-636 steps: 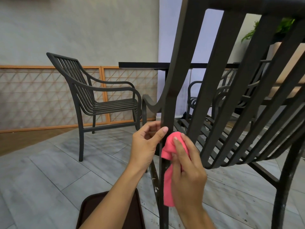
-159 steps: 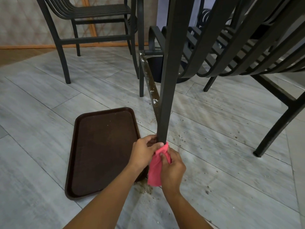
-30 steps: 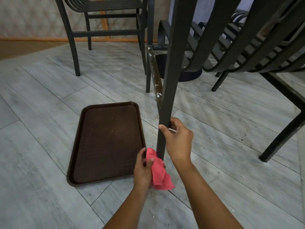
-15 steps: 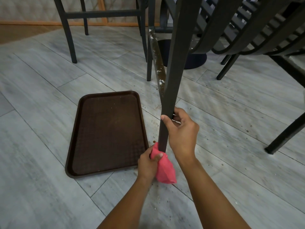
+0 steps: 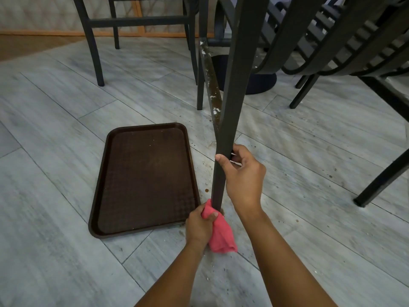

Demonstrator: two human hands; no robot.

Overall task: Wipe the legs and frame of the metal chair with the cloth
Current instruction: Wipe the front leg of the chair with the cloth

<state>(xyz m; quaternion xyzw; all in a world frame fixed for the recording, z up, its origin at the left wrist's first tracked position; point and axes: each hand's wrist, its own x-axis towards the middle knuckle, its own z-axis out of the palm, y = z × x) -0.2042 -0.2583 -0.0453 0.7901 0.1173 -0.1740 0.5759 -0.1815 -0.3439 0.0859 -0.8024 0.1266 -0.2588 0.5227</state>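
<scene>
Holding the dark metal chair leg, the right hand grips it while the left hand squeezes the pink cloth at its bottom, beside the brown plastic tray

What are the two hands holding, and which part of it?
The left hand grips the pink cloth by its top, at the foot of the chair leg. The right hand grips that leg just above.

Both hands curled — gripping
</scene>
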